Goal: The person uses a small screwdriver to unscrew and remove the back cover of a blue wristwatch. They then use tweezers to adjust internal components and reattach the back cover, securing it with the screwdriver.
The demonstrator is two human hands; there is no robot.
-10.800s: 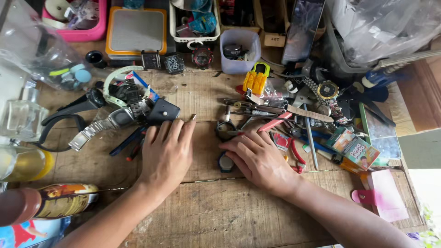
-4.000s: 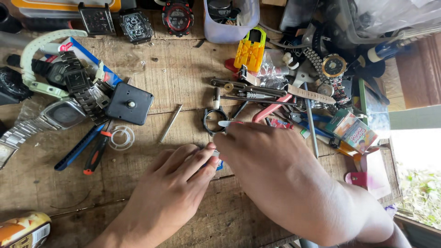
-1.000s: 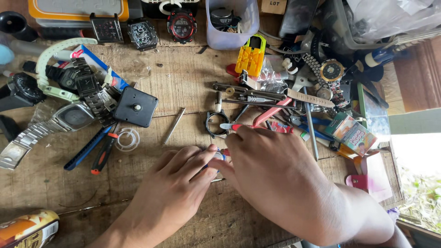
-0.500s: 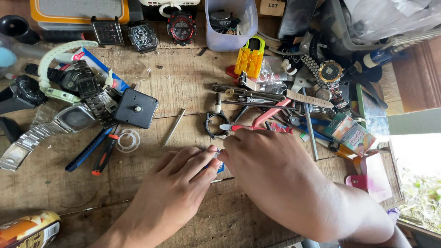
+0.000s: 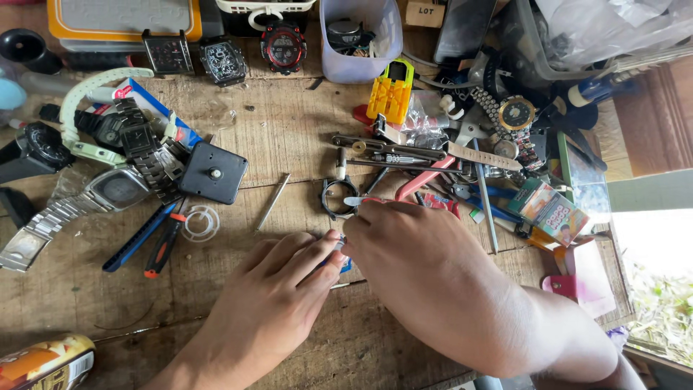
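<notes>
My left hand (image 5: 278, 289) lies flat on the wooden bench (image 5: 289, 137), fingertips pressing a small blue-edged part (image 5: 344, 263) that is mostly hidden under the fingers. My right hand (image 5: 415, 260) meets it from the right and grips a slim tool whose light tip (image 5: 354, 201) pokes out above the knuckles. A black round watch ring (image 5: 334, 198) lies just beyond both hands. What sits between the fingertips cannot be made out.
Several wristwatches (image 5: 115, 130) and a black square clock movement (image 5: 214, 172) lie at the left. Screwdrivers (image 5: 159, 242) and a clear ring (image 5: 200, 222) sit nearby. Pliers, tweezers and a yellow tool (image 5: 390, 92) crowd the right. A lilac cup (image 5: 359, 36) stands at the back.
Over ten seconds the hands came together from flat apart onto the small part. In the last second they barely shift; the view drifted slightly.
</notes>
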